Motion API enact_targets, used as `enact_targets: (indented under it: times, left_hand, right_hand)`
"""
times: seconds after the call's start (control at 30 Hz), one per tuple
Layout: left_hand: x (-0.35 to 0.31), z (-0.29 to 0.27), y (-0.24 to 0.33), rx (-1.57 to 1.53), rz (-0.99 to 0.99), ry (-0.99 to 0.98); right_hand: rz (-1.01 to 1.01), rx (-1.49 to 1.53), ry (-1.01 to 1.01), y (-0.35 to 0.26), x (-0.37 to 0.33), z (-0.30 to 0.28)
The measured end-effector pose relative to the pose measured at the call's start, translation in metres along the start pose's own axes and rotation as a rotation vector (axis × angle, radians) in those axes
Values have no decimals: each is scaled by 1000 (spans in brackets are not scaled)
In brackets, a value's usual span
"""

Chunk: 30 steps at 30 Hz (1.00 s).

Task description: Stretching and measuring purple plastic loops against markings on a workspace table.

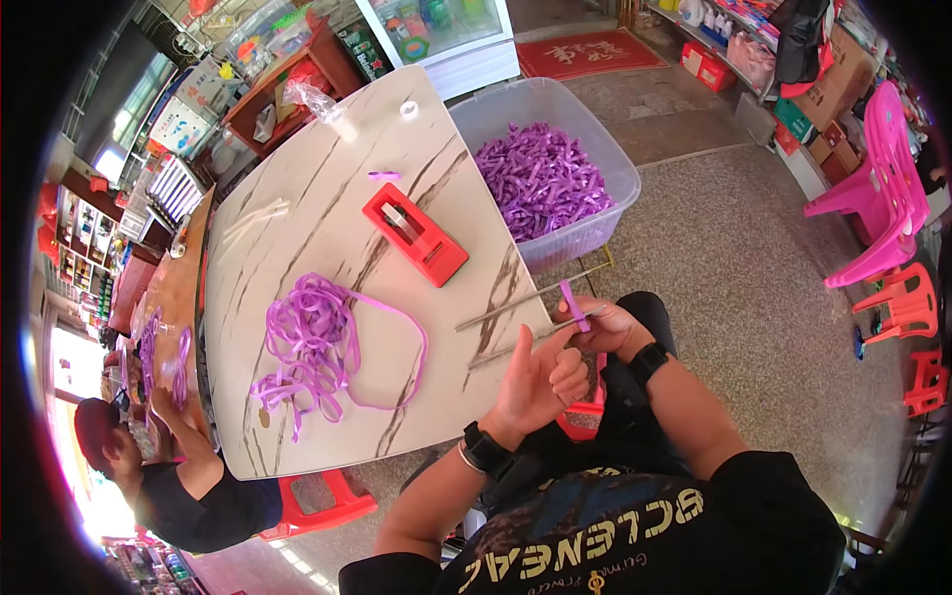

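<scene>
Two thin metal rods stick out past the right edge of the table. A short purple ribbon strip lies across the nearer rod's end, and my right hand pinches it there. Beside it, my left hand has its thumb raised apart and its index finger reaching toward the strip; the other fingers are loosely curled, with nothing visible in them. A loose heap of purple ribbon lies on the marble-patterned table, one length looping right. A red tape dispenser stands farther back.
A translucent plastic tub full of purple ribbon pieces stands against the table's right side. Pink and red plastic chairs line the right. At left, another person sits at a wooden table with purple ribbon. A glass-door fridge stands behind.
</scene>
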<state>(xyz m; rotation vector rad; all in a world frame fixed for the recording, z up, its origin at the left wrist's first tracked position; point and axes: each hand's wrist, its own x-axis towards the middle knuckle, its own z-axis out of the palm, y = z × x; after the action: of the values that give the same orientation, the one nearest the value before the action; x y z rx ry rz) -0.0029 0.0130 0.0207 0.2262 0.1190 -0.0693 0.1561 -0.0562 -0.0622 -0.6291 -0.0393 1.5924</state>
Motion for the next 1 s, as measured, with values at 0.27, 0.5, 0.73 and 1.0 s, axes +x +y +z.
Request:
enact_targets:
  times: [0.27,0.5,0.73,1.0]
  left_hand:
    - [1,1,0,-12,-3,-9]
    - [-1,0,1,-32,1,-18]
    - [1,0,-1,11,13,0]
    - [-1,33,2,1053,93,72]
  right_hand:
    - [-2,-102,-168,4,9,1]
    - [3,-280,64,-30,-30,42]
    - [-56,-393,157,-43,-32,25]
    - [-236,-893,223,-66,-117,67]
